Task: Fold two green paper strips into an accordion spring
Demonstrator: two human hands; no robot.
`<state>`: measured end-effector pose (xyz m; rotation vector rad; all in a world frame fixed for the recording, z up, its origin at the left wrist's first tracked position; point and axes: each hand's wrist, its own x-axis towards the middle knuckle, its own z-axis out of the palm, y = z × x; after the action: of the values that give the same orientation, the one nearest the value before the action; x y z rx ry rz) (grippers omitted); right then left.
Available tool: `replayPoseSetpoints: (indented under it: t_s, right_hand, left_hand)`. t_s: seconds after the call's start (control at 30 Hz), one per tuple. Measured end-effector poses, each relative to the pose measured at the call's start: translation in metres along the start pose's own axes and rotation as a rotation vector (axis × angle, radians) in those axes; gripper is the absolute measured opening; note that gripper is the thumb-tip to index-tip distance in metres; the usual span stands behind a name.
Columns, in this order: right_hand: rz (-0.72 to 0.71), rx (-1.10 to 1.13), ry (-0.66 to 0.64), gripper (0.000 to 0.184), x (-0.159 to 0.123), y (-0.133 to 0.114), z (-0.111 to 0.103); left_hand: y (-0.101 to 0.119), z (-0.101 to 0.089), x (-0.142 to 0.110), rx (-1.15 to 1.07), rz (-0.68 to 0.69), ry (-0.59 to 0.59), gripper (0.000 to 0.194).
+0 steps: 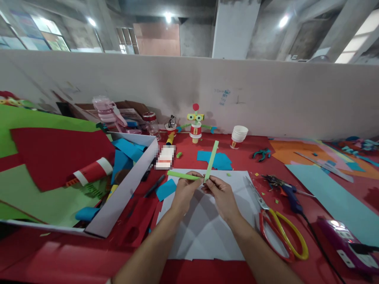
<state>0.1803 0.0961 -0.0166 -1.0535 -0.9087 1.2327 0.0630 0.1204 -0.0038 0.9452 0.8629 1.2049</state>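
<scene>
Over a sheet of white paper (207, 225), my left hand (187, 189) pinches a light green paper strip (180, 174) that points out to the left. My right hand (220, 193) grips a second green paper strip (212, 159), which rises up and slightly right. The strips meet at an angle between my fingertips; the fingers partly hide the joint. To the right of the paper lie scissors (276, 228) with red and yellow handles. A blue paper piece (166, 190) rests by the paper's left edge, and more blue paper (215, 159) lies beyond my hands.
A paper-cup figure (196, 129) stands at the back, with stacked paper cups (238, 136) to its right. At right are pliers (261, 154), a glue gun (291, 197) with a cord, and coloured sheets (331, 197). A white box (127, 189) of craft scraps occupies the left.
</scene>
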Motion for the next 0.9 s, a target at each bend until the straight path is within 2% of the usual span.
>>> replayPoseSetpoints:
  t_s: [0.33, 0.6, 0.77, 0.9]
  right_hand:
    - [-0.129, -0.177, 0.074, 0.024, -0.005, -0.005, 0.003]
    - [-0.157, -0.131, 0.078, 0.022, -0.006, -0.002, 0.001]
    - [-0.11, -0.151, 0.098, 0.022, -0.003, 0.0, -0.001]
    - [-0.125, -0.18, 0.101, 0.016, 0.0, 0.0, -0.001]
  left_hand:
    - [-0.002, 0.003, -0.004, -0.012, 0.042, -0.066, 0.014]
    - [0.012, 0.013, 0.003, -0.006, -0.102, 0.083, 0.02]
    - [0.006, 0.003, 0.007, 0.0, -0.073, 0.04, 0.02]
    - [0.002, -0.004, 0.005, -0.006, -0.088, -0.012, 0.022]
